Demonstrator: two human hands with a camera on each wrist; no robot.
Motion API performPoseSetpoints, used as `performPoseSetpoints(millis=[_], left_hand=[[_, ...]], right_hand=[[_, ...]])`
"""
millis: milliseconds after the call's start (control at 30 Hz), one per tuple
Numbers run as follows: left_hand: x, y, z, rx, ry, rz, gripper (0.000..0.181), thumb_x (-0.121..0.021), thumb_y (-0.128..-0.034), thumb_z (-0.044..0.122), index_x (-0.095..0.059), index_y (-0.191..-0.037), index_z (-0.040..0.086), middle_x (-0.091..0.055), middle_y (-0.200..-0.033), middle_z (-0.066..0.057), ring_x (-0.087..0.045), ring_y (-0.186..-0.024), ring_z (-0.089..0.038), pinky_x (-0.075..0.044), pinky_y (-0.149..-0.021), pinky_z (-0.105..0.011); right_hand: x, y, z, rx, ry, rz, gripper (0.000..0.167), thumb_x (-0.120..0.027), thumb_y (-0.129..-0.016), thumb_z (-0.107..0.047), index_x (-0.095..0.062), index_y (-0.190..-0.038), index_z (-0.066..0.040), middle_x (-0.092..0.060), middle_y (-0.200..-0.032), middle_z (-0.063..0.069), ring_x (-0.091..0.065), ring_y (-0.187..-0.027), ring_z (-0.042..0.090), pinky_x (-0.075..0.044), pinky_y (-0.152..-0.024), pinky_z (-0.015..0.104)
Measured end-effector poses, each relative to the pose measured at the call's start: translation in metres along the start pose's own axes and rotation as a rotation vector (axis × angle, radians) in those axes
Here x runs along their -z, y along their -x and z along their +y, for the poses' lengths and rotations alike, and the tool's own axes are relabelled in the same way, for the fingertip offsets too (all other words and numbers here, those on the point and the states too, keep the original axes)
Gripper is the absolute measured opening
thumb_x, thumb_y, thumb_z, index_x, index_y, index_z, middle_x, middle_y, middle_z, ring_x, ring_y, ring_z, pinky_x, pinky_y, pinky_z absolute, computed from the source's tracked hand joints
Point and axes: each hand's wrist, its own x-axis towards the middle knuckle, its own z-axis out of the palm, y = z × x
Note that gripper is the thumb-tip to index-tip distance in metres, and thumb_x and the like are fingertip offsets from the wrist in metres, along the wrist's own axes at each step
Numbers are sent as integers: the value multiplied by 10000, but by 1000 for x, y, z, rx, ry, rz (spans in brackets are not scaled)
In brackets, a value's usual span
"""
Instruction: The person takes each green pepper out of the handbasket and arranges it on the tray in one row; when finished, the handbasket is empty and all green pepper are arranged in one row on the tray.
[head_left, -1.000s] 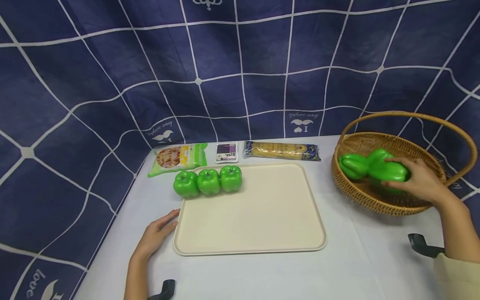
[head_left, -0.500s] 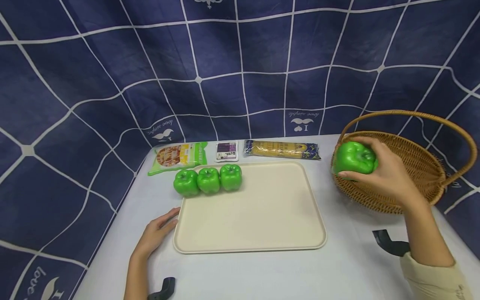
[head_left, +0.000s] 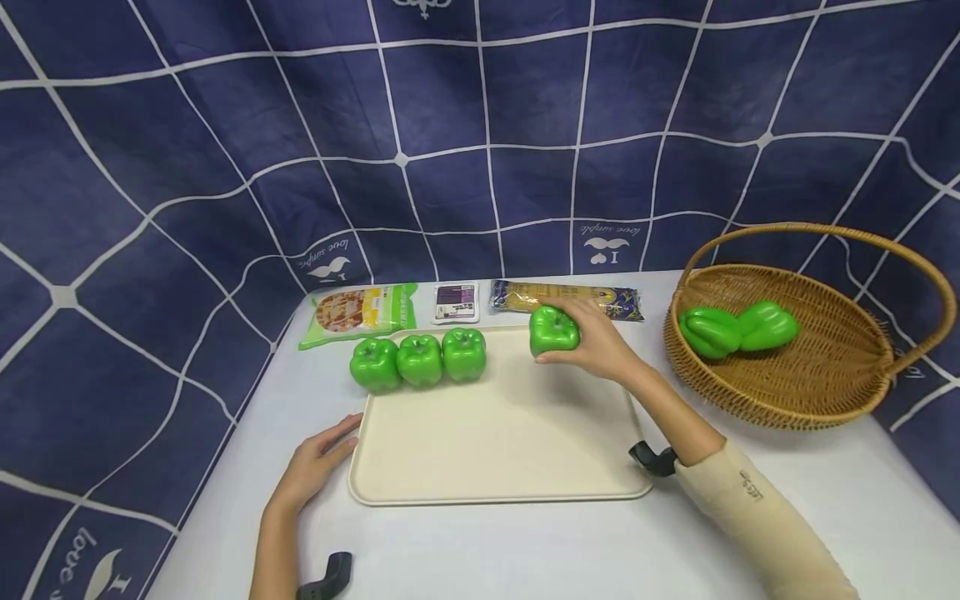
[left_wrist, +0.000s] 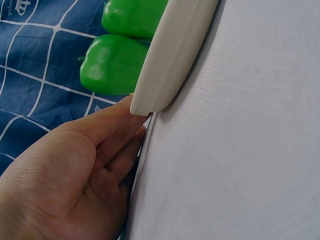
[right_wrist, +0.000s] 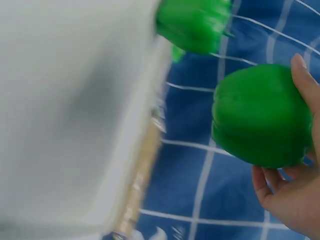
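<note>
My right hand (head_left: 596, 340) grips a green bell pepper (head_left: 553, 330) above the far right part of a cream tray (head_left: 495, 450); in the right wrist view the thumb and fingers wrap the sides of that pepper (right_wrist: 260, 117). Three more bell peppers (head_left: 419, 361) form a row at the tray's far left corner. Against the tray's left edge rests my left hand (head_left: 315, 458), and in the left wrist view its fingertips touch the tray's rim (left_wrist: 172, 55). Two long green peppers (head_left: 738, 330) lie in the wicker basket (head_left: 817, 400).
Behind the tray, along the back of the white table (head_left: 540, 550), lie a green food bag (head_left: 360, 312), a small white packet (head_left: 455, 302) and a long noodle packet (head_left: 615, 302). The basket's tall handle (head_left: 817, 227) arches up at the right. A blue checked cloth hangs behind.
My right hand has lifted a bell pepper out of the basket and carried it left over the tray. The left hand stays at the tray's edge.
</note>
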Motion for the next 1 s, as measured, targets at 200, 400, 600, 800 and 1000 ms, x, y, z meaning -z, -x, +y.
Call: performPoseSetpoints(millis=[200, 400, 600, 800, 1000], left_hand=[[1, 0, 1, 2, -2, -1, 466, -550, -910, 396, -515, -1324, 185, -426, -1402, -57, -335, -1317, -284, -225, -1070, -530], [1, 1, 1, -9, 1, -1, 466, -547, -914, 389, -511, -1327, 175, -423, -1404, -64, -332, -1317, -292, -224, -1070, -528], [-1, 2, 0, -1, 5, 7, 465, -551, -905, 407, -522, -1316, 191, -438, -1395, -41, -347, -1312, -272, -236, -1067, -524], [1, 2, 0, -8, 1, 14, 462, -553, -902, 408, -529, -1311, 195, -440, -1393, -47, -354, -1307, -276, -240, -1065, -524], [0, 1, 0, -12, 15, 13, 452, -558, -904, 394, -530, -1310, 197, -442, -1392, -45, -353, -1308, -271, -238, -1067, -520]], right_hand=[[-38, -15, 15, -47, -11, -121, 849, -835, -617, -436, -477, -1332, -153, -527, -1275, 77, -458, -1094, 267, -408, -904, 474], [-56, -14, 26, -92, -3, -214, 848, -859, -623, -339, -461, -1341, -126, -532, -1256, 92, -471, -1095, 269, -425, -906, 442], [-53, -8, 29, -66, 4, -300, 899, -858, -637, -251, -382, -1390, -132, -480, -1277, 158, -456, -1147, 312, -406, -945, 498], [-55, -17, 25, -73, -16, -325, 903, -844, -655, -186, -358, -1415, -175, -428, -1270, 216, -473, -1108, 346, -437, -906, 513], [-66, -30, 20, -64, -16, -336, 915, -847, -648, -159, -354, -1419, -157, -449, -1254, 207, -478, -1100, 331, -434, -917, 493]])
